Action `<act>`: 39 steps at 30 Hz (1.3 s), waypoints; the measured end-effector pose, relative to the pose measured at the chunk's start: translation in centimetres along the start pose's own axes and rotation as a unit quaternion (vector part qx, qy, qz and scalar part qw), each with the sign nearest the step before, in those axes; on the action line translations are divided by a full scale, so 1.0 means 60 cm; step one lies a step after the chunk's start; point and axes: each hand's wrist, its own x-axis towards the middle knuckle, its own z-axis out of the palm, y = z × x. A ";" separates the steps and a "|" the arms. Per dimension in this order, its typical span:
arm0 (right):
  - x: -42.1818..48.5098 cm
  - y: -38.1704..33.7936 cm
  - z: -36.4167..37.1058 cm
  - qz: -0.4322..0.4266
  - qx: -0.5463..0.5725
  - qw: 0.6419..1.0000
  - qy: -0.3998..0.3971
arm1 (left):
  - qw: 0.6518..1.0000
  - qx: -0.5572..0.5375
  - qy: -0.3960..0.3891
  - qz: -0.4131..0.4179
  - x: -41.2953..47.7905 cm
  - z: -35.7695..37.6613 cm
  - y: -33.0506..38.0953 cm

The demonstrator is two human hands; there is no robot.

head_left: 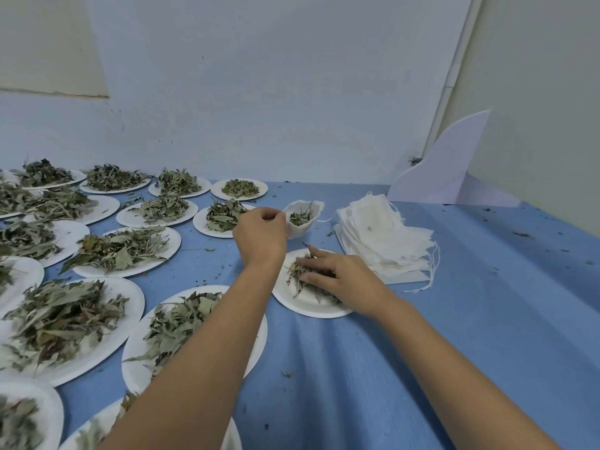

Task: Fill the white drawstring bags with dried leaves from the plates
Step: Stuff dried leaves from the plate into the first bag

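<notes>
We see the bench (pixel 422 336) first, covered in blue cloth, flecked with leaf crumbs and running back to a pale wall (pixel 259 92). The left half of it carries many white plates (pixel 138 303), set close together in rows, each heaped with dried leaves (pixel 61 316) in grey-green and brown.

At the far right corner a white board piece (pixel 448 164) stands upright against the wall. In front of it lies the stack of empty bags (pixel 380 235), flat and fanned. Its long axis runs from far left to near right, and the drawstrings (pixel 433 258) hang off its near right end.

Just left of the stack sits the small plate (pixel 305 306), apart from the rows, with a thin pile of leaves (pixel 297 271) on it.

Beyond that plate stands the open bag (pixel 300 228), upright on the bench with its mouth facing up and slightly toward us. A small clump of leaf bits (pixel 300 217) lies inside, well below the rim. Its string trails off to the right.

The hands are apart. The left hand (pixel 261 235) pinches the left rim of the open bag between thumb and curled fingers, holding the mouth wide. The right hand (pixel 341 274) rests on the small plate's pile, fingers stretched out over the leaves and thumb at their near side.
</notes>
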 end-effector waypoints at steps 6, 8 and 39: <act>-0.003 -0.006 0.011 0.011 -0.010 1.000 0.017 | 1.000 -0.003 -0.002 0.003 -0.002 0.000 0.000; -0.001 -0.010 0.016 0.022 -0.014 0.999 0.040 | 1.000 -0.002 -0.002 0.003 -0.002 0.000 0.000; -0.002 -0.040 -0.069 0.127 0.459 0.867 0.147 | 0.998 0.038 -0.002 0.057 0.000 0.019 -0.021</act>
